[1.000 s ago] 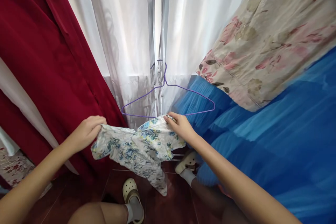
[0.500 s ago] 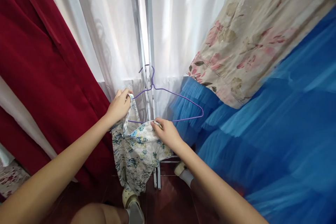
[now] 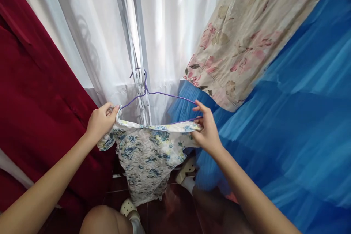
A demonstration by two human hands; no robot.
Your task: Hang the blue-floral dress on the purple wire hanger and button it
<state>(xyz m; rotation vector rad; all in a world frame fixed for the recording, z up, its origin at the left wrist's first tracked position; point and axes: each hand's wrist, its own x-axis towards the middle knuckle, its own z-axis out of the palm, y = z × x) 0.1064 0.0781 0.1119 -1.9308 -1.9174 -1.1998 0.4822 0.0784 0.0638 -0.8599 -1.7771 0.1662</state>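
A floral blouse (image 3: 148, 153), white with blue and yellow print, hangs between my two hands with its neckline stretched wide. My left hand (image 3: 102, 120) is closed on the left end of the neckline, where that side of the purple hanger (image 3: 170, 95) goes into the cloth. At the right end, my right hand (image 3: 207, 128) pinches the neckline edge while its upper fingers touch the hanger's right arm. The hanger's right tip is hidden behind these fingers. The hanger's hook lies against a white metal pole (image 3: 139, 44).
A dark red drape (image 3: 41, 91) hangs on the left, with white curtain cloth (image 3: 161, 18) behind the pole. To the right hang a beige floral garment (image 3: 233, 51) and blue tulle (image 3: 296, 117). My clog-shod feet rest on the dark tiled floor (image 3: 167, 212).
My right hand has moved right and up with the neckline, stretching it toward the hanger's right end. My left hand has shifted left. The blouse now spreads flatter, and the view has turned slightly.
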